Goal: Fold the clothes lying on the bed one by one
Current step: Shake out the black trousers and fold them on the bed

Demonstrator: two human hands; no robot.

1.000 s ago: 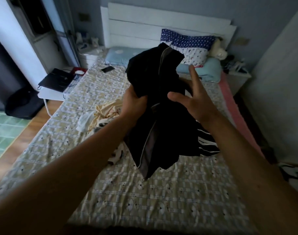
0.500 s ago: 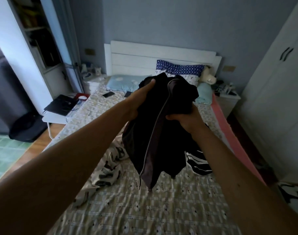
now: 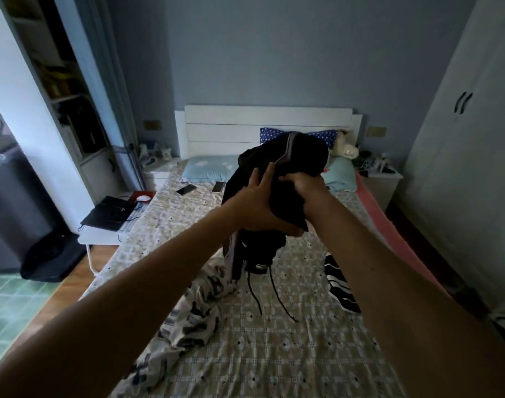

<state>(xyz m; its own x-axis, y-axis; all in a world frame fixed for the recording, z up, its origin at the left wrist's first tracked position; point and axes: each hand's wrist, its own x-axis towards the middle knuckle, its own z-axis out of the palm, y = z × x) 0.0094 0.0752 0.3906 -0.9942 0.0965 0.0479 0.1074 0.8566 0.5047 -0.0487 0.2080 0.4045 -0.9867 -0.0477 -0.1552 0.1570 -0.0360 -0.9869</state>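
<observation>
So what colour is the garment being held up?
The garment is black with a grey stripe; head view.

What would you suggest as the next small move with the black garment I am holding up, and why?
Probably spread the hands apart to shake the black garment open. It hangs bunched above the bed, the right hand fisted on it, the left hand cupping it with the thumb beneath, and its drawstrings dangling. No edge lies flat enough to fold yet.
</observation>
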